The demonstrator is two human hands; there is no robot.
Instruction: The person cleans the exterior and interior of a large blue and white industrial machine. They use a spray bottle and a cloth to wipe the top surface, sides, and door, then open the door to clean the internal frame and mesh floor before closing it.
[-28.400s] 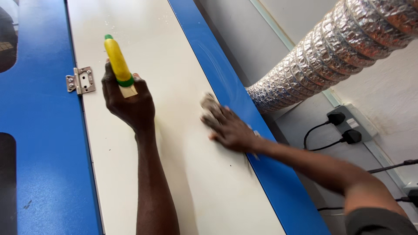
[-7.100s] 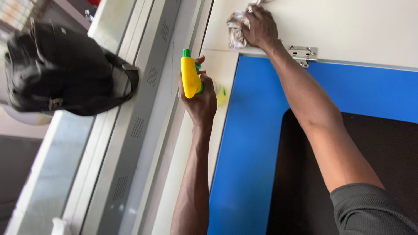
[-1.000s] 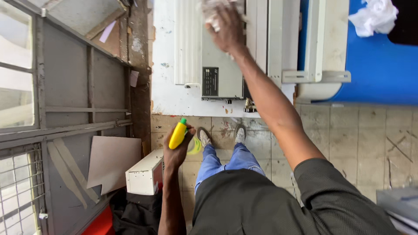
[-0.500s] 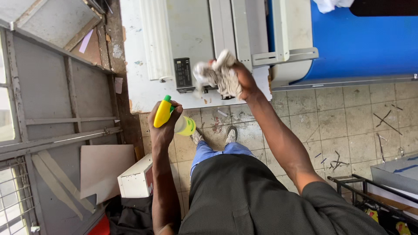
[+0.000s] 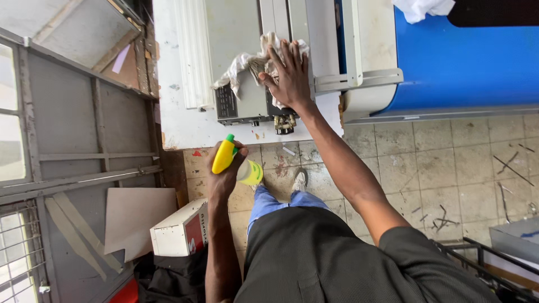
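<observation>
Floor: pale square tiles (image 5: 449,163), stained and scuffed, with small dark scraps scattered at the right. Left side: grey metal window frame and grille (image 5: 62,163), daylight behind it.

Machine: large blue body (image 5: 466,62) with white trim. Its white end panel (image 5: 185,101) carries a grey box (image 5: 241,84) with a dark label plate and small brass-coloured fittings beneath.

Item 1, rag (image 5: 252,62): off-white, crumpled, soiled; lies against the grey box. My right hand (image 5: 289,76) is flat on it, fingers spread wide, pressing the rag to the surface.

Item 2, spray bottle (image 5: 236,163): yellow body, green cap. My left hand (image 5: 222,171) is closed around it, held low and clear of the machine, above the floor tiles. I cannot tell how full it is; the plastic is opaque.

Item 3, second cloth (image 5: 424,8): white, bunched, lying on the blue body at the top edge, well apart from my hands.

Item 4, cardboard box (image 5: 179,230): white with a red side, closed, on the floor near my left elbow. Contents hidden.

Item 5, flat board (image 5: 137,219): pale sheet leaning beside the box.

Item 6, grey container (image 5: 514,247): at the right edge, only partly in view; contents cannot be made out.

Also in view: my blue trousers, one shoe (image 5: 299,180), dark shirt.
</observation>
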